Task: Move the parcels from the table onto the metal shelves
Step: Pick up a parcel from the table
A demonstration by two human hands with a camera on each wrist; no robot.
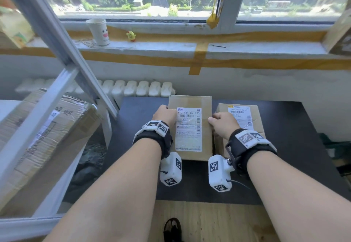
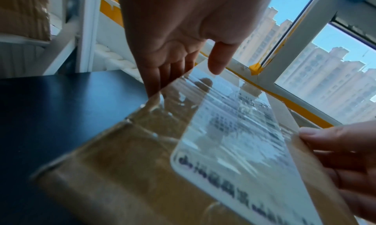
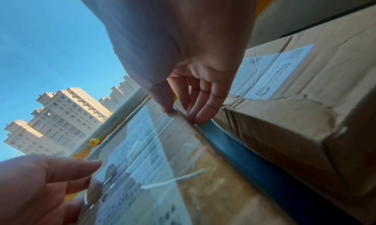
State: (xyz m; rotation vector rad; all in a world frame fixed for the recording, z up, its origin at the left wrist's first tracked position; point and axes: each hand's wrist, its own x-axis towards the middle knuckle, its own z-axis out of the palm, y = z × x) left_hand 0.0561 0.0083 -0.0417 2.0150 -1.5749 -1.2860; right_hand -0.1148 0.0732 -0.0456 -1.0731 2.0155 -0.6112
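Note:
Two brown cardboard parcels lie on the black table (image 1: 296, 146). The centre parcel (image 1: 190, 128) carries a long white label under clear tape. My left hand (image 1: 164, 114) grips its left edge: fingers (image 2: 154, 77) run down the side and the thumb sits just over the top face. My right hand (image 1: 220, 122) pinches the right edge, thumb on top, fingertips (image 3: 198, 115) in the narrow gap beside the second parcel (image 1: 245, 116). That second parcel (image 3: 295, 115) stands free on the right. The metal shelves (image 1: 57, 38) rise at the left.
A large taped carton (image 1: 43, 128) fills the shelf level at the left. A paper cup (image 1: 98, 32) and a yellow toy (image 1: 131, 36) stand on the windowsill, with a radiator (image 1: 133, 89) below. Another box (image 1: 340, 33) leans at the right of the sill.

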